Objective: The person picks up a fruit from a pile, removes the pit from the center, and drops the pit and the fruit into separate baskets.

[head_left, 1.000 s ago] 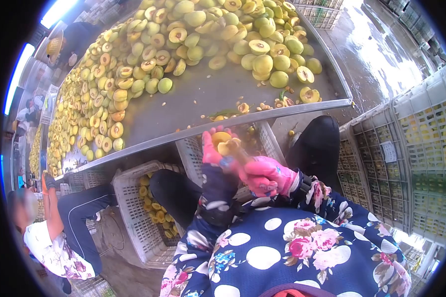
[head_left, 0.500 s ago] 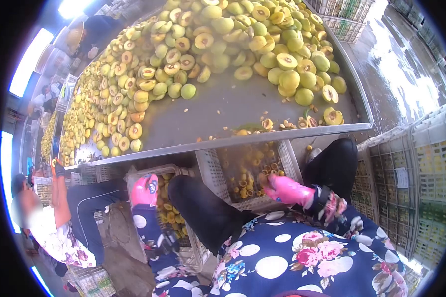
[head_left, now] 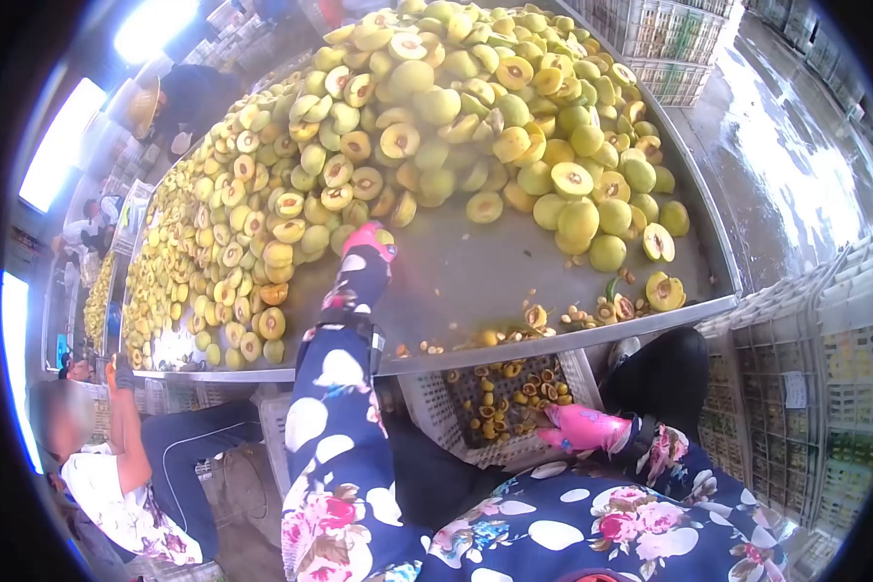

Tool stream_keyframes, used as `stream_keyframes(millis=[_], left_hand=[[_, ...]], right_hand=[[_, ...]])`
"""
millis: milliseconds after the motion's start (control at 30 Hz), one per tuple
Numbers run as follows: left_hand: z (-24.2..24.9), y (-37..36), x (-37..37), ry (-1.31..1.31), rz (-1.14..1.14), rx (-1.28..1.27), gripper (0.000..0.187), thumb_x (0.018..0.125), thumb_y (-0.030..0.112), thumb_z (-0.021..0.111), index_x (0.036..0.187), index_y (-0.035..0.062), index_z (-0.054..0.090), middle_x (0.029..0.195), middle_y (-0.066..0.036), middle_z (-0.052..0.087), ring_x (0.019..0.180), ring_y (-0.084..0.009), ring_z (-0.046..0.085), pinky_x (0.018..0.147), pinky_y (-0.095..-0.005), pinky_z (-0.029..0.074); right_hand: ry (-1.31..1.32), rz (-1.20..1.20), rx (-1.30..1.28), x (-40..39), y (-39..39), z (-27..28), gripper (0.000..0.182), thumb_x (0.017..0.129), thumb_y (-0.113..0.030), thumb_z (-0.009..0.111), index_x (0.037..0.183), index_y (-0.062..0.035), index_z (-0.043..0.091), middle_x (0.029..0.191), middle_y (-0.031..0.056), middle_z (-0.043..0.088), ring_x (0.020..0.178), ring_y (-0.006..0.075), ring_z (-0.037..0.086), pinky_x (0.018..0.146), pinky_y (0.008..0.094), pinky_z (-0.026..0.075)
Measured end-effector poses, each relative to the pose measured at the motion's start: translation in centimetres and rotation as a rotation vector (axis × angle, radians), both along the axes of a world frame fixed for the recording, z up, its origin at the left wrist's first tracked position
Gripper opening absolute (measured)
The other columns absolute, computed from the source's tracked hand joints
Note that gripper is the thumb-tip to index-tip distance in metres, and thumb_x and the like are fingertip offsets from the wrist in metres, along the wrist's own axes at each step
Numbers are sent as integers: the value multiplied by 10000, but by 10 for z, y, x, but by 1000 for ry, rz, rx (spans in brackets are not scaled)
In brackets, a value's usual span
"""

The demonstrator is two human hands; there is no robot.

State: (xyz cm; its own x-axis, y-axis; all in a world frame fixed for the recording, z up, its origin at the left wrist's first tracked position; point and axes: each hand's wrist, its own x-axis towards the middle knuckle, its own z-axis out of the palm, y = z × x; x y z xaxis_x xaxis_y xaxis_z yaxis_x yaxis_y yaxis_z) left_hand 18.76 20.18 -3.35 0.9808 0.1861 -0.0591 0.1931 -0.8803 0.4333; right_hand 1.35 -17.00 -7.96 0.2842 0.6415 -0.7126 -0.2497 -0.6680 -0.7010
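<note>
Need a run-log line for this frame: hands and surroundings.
left hand: at fruit pile on table, grip unclear | right hand: by crate, grip unclear | co-worker: at left

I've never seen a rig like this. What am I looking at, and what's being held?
No robot: these are a person's hands in pink gloves, seen from a camera on their head. The metal table bears a heap of yellow-green fruit, many pieces halved. The left hand is at the heap's near edge, against a fruit; the right hand is by a crate holding small pieces. Whether either grips anything, I can't tell. Another person sits at left.
</note>
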Motion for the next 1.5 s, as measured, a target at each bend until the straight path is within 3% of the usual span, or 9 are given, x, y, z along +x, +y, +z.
stream_keyframes(millis=[33,67,200,567,767,967,1067,1267,1500], left_hand=[[18,-8,-6,99,70,-245,430,792,173,651,1168,21,508,1019,-162,603,890,-229,605,697,-328,493],[24,-13,-17,117,135,-829,402,811,137,597,1183,25,496,1170,-188,532,943,-280,596,722,-344,522],[17,-15,-66,337,-147,-2037,499,814,119,532,1284,22,393,1271,-229,439,1047,-398,529,835,-461,514],[55,-143,-169,-7,207,-2080,410,871,272,505,1196,27,455,1288,-223,417,1108,-367,485,877,-462,468],[63,-172,-184,-142,-120,-1941,523,799,58,580,1285,16,389,1320,-154,409,1164,-267,458,995,-373,378],[60,-186,-186,-319,-241,-1544,628,740,89,664,1299,24,384,1333,-113,402,1153,-236,459,946,-349,421],[57,-192,-191,-228,-203,-1620,570,792,188,634,1287,30,398,1336,-115,400,1162,-243,452,935,-354,425],[47,-174,-191,205,198,-2359,566,872,489,435,1189,24,499,1114,-130,575,938,-291,576,724,-397,521],[68,-179,-204,169,605,-2265,525,887,462,433,1184,38,516,1063,-134,599,861,-289,591,654,-390,531]], right_hand=[[56,-59,36,-2,-2,3,381,905,-346,484,1082,-13,434,726,44,562,530,130,514,479,259,442],[54,-112,45,0,-1,11,290,883,-282,535,944,-5,475,656,61,529,480,148,507,425,294,394],[163,-222,275,8,2,34,298,878,-251,562,1042,-27,452,737,16,523,622,81,512,570,241,446],[117,-458,541,5,14,103,281,887,-289,551,1026,-62,461,664,12,539,458,61,476,407,194,367],[122,-547,615,4,7,101,342,888,-316,552,1073,-41,466,671,45,579,399,84,482,371,196,358],[187,-620,732,-1,4,99,325,892,-296,549,1079,-40,477,687,57,599,407,87,491,376,200,372],[149,-612,749,-7,4,97,316,891,-280,554,1082,-41,475,697,54,599,425,82,494,387,200,377],[104,-543,641,-10,-7,111,333,886,-280,559,1099,-41,469,715,35,592,462,63,486,425,193,385],[-174,-333,444,-12,-6,122,352,879,-281,567,1100,-25,469,707,60,594,519,122,540,472,253,416]])
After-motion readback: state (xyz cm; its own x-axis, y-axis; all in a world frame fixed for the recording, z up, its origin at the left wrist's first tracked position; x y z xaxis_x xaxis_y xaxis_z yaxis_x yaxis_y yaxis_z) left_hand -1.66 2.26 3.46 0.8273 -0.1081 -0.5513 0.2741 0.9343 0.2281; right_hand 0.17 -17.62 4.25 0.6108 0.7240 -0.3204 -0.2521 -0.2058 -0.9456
